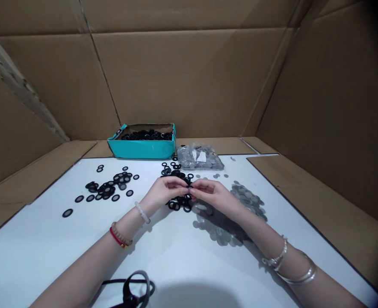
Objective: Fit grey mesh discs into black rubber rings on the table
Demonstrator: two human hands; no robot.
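My left hand [165, 192] and my right hand [213, 194] meet at the middle of the white table [48, 248], fingertips pinched together on a small black ring [189, 184]. Under and behind them lies a heap of loose black rings [178, 203]. A spread of grey mesh discs [246, 199] lies by my right hand. To the left sits a group of black rings with mesh inside [107, 188].
A teal box [142, 147] of black rings stands at the back, next to a clear bag of grey discs [200, 158]. Cardboard walls [189, 77] close in the table on three sides. A black strap with a ring [134, 291] lies at the near edge.
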